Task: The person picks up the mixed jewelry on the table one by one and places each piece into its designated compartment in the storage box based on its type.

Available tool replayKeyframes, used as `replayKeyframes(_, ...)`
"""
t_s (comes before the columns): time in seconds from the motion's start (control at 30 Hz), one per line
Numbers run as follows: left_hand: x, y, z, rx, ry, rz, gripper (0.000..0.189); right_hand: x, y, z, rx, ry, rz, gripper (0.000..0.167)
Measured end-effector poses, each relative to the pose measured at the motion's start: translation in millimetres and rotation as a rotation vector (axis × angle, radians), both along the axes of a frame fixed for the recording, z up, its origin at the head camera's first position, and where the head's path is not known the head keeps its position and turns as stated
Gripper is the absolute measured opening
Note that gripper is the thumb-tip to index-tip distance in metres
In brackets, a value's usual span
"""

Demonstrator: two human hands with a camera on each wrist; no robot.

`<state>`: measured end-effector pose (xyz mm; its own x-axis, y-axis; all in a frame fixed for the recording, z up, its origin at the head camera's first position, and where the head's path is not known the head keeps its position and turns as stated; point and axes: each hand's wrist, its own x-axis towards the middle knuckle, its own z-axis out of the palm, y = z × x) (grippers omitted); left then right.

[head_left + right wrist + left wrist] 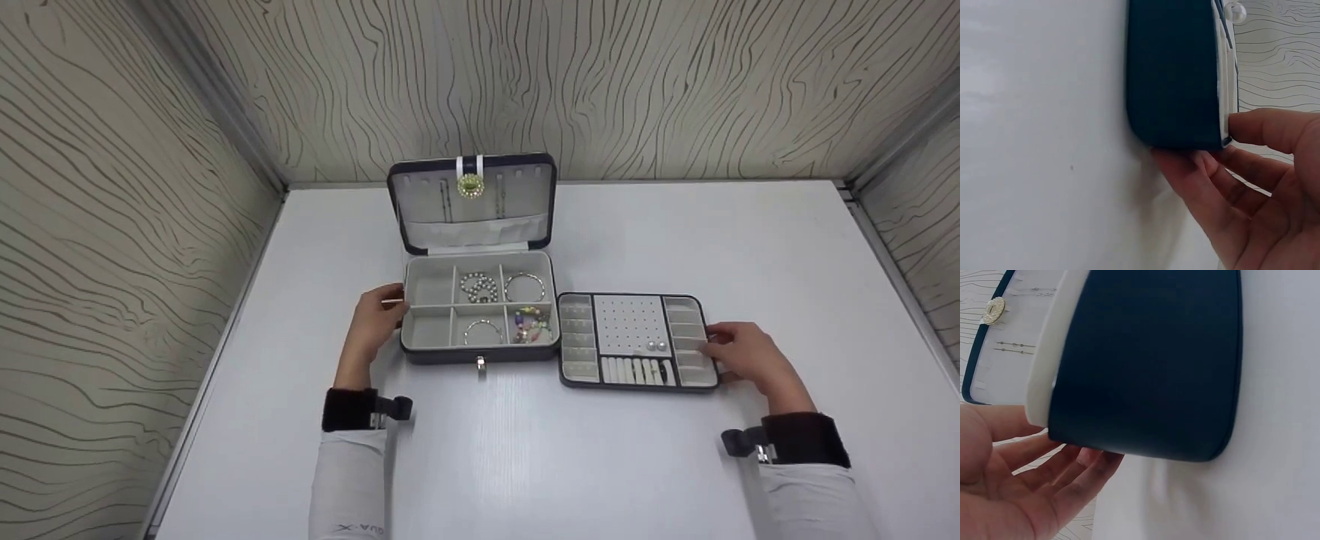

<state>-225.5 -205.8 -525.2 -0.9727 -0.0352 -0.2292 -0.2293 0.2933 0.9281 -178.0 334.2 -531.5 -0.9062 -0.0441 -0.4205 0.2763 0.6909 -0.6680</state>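
Observation:
A dark blue jewelry box [480,354] stands with its lid [471,202] raised. My left hand [375,319] holds the box's left wall, thumb at the pale rim and fingers against the outside. Inside its compartments lie a pearl bracelet [480,288], two silver bangles [525,277] and a colourful beaded bracelet [532,324]. To the right is a dark blue jewelry tray [637,386], close beside the box. My right hand [742,352] grips the tray's right end, its thumb over the rim and fingers along the outer side. In the right wrist view the tray's side [1174,73] hides some fingertips.
Two pearl earrings [656,346] sit on the tray's perforated panel, above ring rolls [630,370]. Fine chains [447,201] hang inside the lid, and a gold clasp [471,185] tops it. Wood-patterned panels [510,82] border the white table [510,465].

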Motion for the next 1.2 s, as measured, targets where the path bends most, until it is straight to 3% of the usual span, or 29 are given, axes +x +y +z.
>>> replayKeyframes(0.23,2.4,0.2,1.9,-0.031,-0.001,0.007,0.044,-3.8,-4.1,-1.8,0.074,0.015,0.013,0.058)
replayKeyframes(0.67,1.8,-0.8,-2.9,-0.03,-0.006,0.007,0.044,-0.8,-3.7,0.6,0.105,0.063,0.042,0.051)
replayKeyframes(1.2,1.6,0.6,-2.3,-0.044,-0.014,-0.005,0.043,4.3,12.9,0.3,-0.123,0.057,-0.073,0.052)
